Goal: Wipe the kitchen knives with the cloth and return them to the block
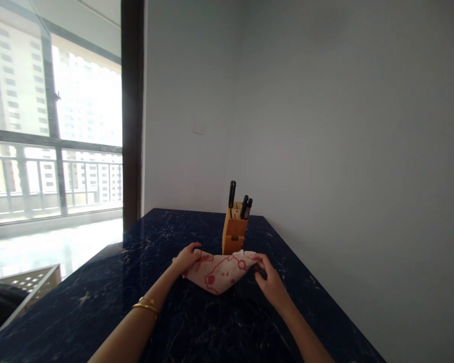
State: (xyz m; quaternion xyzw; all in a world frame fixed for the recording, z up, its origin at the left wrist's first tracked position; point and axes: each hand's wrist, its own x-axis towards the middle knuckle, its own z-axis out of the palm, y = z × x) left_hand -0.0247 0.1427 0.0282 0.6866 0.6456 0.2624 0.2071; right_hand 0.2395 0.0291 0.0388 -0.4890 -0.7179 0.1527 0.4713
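A pale pink cloth with red line drawings lies folded on the dark table, its lower edge coming to a blunt point towards me. My left hand grips its left end, with the fingertips over the far edge. At the opposite end, my right hand has its fingers closed on the right corner; the thumb sits a little apart below. Just behind the cloth stands a wooden knife block. Several black-handled tools stick up from its top, and the cloth hides part of its base.
The table has a dark blue marbled top and reaches back to a grey wall. A window with a railing is on the left. By the table's left edge is a chair-like frame with a perforated panel.
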